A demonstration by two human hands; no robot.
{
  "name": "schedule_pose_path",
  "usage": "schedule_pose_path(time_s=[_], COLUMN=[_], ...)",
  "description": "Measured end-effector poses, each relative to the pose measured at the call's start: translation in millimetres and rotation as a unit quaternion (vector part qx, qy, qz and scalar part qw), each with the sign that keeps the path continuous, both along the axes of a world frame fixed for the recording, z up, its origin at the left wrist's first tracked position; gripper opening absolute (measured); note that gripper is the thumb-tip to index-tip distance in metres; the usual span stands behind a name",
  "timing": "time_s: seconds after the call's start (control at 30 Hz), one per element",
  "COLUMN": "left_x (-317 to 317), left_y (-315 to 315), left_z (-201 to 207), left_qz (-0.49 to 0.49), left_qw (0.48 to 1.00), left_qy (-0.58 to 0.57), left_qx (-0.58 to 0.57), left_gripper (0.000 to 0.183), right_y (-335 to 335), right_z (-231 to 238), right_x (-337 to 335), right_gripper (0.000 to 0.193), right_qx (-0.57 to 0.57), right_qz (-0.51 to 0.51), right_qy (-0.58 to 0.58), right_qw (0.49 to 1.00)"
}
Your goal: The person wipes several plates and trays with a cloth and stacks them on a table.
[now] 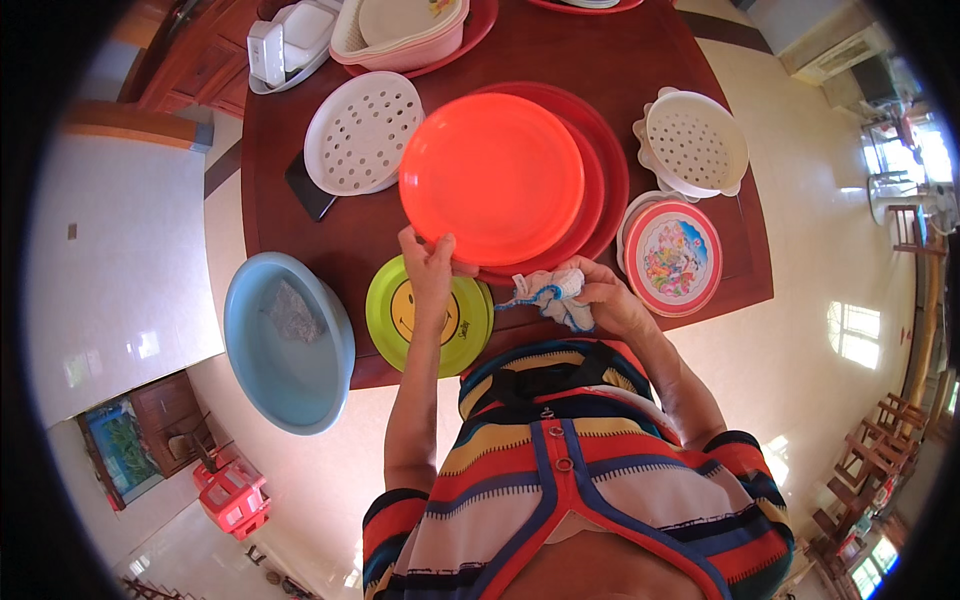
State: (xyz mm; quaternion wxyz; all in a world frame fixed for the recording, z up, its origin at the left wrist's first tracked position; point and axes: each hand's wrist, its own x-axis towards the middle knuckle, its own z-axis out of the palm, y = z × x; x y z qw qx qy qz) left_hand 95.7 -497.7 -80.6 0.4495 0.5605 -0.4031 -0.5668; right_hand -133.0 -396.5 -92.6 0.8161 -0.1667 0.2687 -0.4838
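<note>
My left hand point(432, 268) grips the near left rim of a round orange-red plastic plate point(492, 175), its thumb on top and the other fingers out of sight under it. The plate is over larger dark red round trays point(612, 170); whether it touches them I cannot tell. Close to the plate's near right edge, my right hand point(606, 296) is closed on a crumpled white cloth point(556, 298) with blue edging. Partly under my left forearm lies a lime-green plate point(392, 315) with a smiley face on it.
Around the dark wooden table point(735, 235) are a white perforated tray point(365, 133), a cream colander point(695, 143), a picture-printed plate point(672, 258), pink basins point(400, 40) and a dark flat object point(307, 187). At the left edge, a blue basin point(290, 345) holds a clear plastic bag point(292, 312).
</note>
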Motion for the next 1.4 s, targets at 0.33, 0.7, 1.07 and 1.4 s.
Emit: schedule_pose_path(time_s=[0.33, 0.7, 1.07, 1.4], left_x=[1, 78, 144, 173], left_y=[2, 23, 100, 98], left_z=[-6, 3, -43, -77], left_qz=[-0.064, -0.017, 0.071, 0.081], left_qw=[0.983, 0.915, 0.86, 0.975], left_qy=[-0.139, -0.402, -0.505, -0.174], left_qx=[0.101, -0.038, 0.017, 0.112], left_gripper=[0.037, 0.041, 0.039, 0.033], right_y=[6, 2, 18, 4], right_z=[-7, -3, 4, 3], right_x=[-2, 1, 23, 72], right_gripper=[0.033, 0.031, 0.022, 0.048], right_qx=[-0.022, -0.013, -0.356, -0.338], right_qz=[-0.021, 0.044, 0.206, 0.209], right_qy=[-0.002, 0.077, 0.771, 0.666], right_qw=[1.0, 0.996, 0.486, 0.631])
